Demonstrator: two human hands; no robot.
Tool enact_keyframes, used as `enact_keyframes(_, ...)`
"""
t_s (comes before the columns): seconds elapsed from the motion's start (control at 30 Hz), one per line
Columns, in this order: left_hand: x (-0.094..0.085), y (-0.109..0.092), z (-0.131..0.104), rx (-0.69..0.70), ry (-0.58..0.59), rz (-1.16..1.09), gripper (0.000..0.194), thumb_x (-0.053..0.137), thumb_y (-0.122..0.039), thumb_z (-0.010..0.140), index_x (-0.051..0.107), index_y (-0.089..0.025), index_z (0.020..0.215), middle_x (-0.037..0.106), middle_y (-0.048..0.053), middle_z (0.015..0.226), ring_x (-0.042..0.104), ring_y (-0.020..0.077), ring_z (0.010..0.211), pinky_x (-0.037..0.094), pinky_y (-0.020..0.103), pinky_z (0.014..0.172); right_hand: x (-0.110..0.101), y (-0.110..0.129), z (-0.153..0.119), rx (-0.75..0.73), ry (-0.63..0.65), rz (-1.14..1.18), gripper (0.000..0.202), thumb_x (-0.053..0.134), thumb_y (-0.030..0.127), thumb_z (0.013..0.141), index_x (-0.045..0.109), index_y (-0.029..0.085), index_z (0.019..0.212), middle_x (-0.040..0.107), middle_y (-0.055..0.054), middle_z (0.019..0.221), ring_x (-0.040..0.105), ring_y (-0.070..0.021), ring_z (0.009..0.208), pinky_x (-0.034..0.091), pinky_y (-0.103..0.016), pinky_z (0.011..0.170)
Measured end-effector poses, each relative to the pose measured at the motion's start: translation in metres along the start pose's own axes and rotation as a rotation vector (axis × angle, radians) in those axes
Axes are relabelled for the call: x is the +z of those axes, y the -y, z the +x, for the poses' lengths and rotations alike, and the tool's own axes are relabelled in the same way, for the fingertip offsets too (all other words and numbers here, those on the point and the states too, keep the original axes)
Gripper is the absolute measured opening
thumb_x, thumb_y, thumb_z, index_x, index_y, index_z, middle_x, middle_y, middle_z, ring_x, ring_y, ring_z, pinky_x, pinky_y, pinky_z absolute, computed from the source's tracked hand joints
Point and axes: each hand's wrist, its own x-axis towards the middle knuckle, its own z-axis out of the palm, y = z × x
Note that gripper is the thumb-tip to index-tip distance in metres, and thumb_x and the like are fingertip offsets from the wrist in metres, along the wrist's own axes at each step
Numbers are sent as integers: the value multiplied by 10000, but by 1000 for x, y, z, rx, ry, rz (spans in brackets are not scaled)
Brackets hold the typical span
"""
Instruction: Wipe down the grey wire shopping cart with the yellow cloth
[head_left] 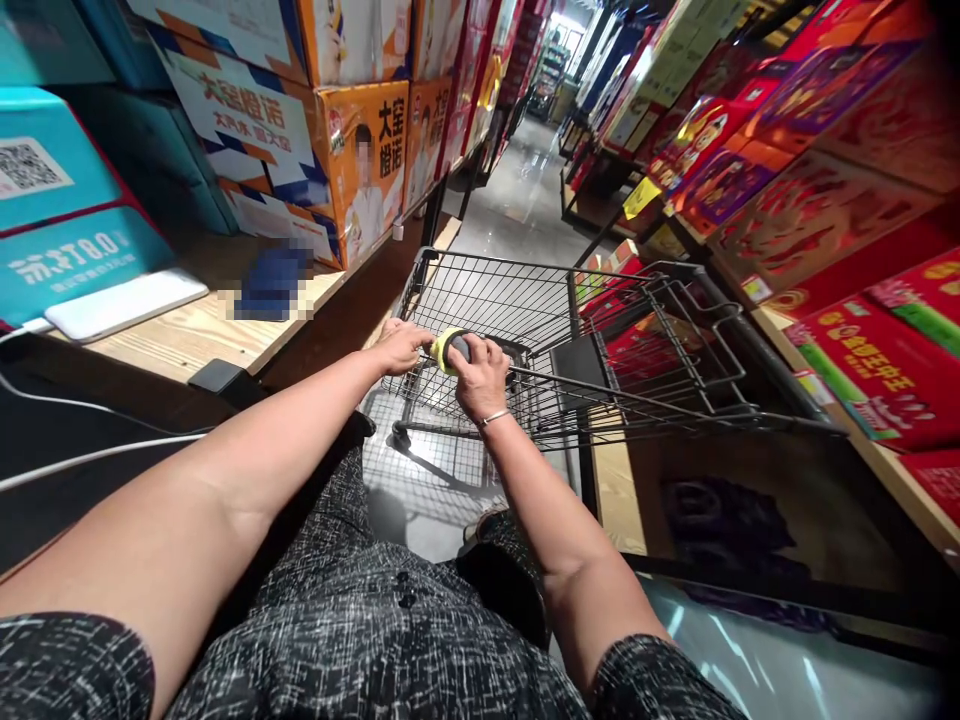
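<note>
A small yellow and grey object [448, 352] is held over the near rim of a black wire shopping cart [495, 290]. My right hand [482, 378], with a thin bracelet at the wrist, has its fingers wrapped round the grey part. On the other side, my left hand [403, 346] is closed, its fingertips at the yellow edge of the same object. The object looks rounded; its exact kind is hard to tell.
At the left, a wooden shelf [169, 335] bears orange and teal boxes, a white phone [127, 303] and a dark blue item [268, 285]. Red gift boxes [862, 370] line the right shelf. A tiled aisle [525, 175] runs ahead beyond the cart.
</note>
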Motion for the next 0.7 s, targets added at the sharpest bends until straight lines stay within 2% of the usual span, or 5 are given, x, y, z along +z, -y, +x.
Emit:
enact_keyframes(0.1, 2, 7, 4, -21, -13, -28, 461, 481, -144, 680, 694, -316, 1051, 726, -11, 1088, 554, 235, 1075, 271, 422, 1027, -17, -38, -14, 6, 66, -31, 433, 539, 148, 879, 675, 380, 1219, 555, -54, 1370, 392, -277, 1177, 334, -426, 927)
enact_keyframes(0.23, -1, 13, 7, -22, -8, -57, 412, 502, -175, 681, 699, -311, 1016, 727, -17, 1124, 547, 239, 1122, 260, 421, 1049, -58, -127, -54, 103, 95, -145, 399, 513, 123, 853, 693, 316, 1153, 567, -68, 1329, 425, -255, 1130, 347, -374, 873)
enact_keyframes(0.4, -10, -1, 4, -43, 79, 51, 695, 519, -212, 731, 517, -332, 1415, 611, 38, 1374, 448, 285, 1296, 239, 456, 1102, -97, -216, -101, 327, 44, -251, 536, 532, 93, 660, 680, 284, 1138, 543, -72, 1308, 436, -266, 1093, 352, -384, 857)
enact_keyframes(0.53, -10, -37, 0, -125, 79, 194, 855, 572, -200, 741, 329, -269, 1558, 395, 101, 1560, 224, 337, 1470, 90, 521, 1179, -73, -194, -110, 439, -99, -259, 582, 531, 87, 614, 671, 266, 1150, 495, -97, 1315, 404, -294, 1127, 374, -440, 898)
enact_keyframes(0.7, 2, -72, 4, 15, 120, 134, 813, 578, -222, 777, 333, -324, 1545, 418, 63, 1531, 289, 289, 1439, 118, 484, 1181, -16, -99, -81, 106, -139, -147, 402, 549, 81, 787, 699, 283, 1101, 503, -90, 1326, 376, -264, 1208, 343, -418, 1015)
